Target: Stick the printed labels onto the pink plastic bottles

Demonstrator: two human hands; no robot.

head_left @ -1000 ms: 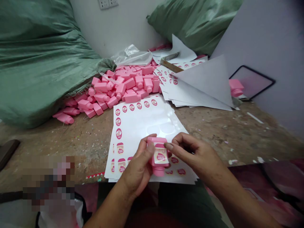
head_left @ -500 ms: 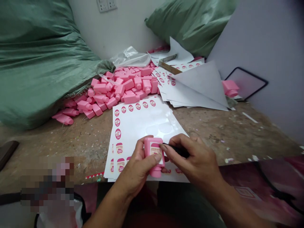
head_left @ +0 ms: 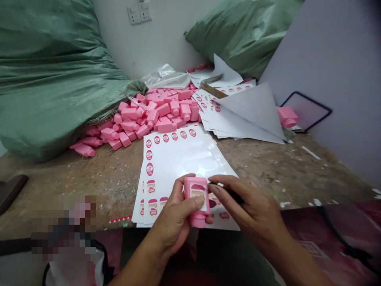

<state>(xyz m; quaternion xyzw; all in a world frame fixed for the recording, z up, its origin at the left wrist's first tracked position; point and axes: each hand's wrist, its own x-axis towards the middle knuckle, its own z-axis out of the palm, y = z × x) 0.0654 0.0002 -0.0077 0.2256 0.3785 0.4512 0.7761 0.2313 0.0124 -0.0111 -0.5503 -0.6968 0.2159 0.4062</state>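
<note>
My left hand (head_left: 175,214) grips a small pink plastic bottle (head_left: 195,182), neck pointing down toward me, its thumb pressed on the label (head_left: 195,192) on the front face. Just right of the bottle, my right hand (head_left: 250,206) is closed around a thin black tool (head_left: 233,195); its kind is hidden by the fingers. The right fingertips are close to the label's edge, and I cannot tell if they touch it. Beneath both hands lies a stack of white sticker sheets (head_left: 175,157), with printed pink labels along the edges and bare backing in the middle.
Many pink bottles (head_left: 154,113) are heaped at the back, beside a green sack (head_left: 53,87). More sticker sheets (head_left: 247,111) lie at the back right under a metal bar frame (head_left: 216,90). One pink bottle (head_left: 287,116) stands near a black wire frame (head_left: 315,99).
My right fingertips have drawn slightly right, off the label's upper edge. The left hand still holds the bottle. The whole view has shifted slightly.
</note>
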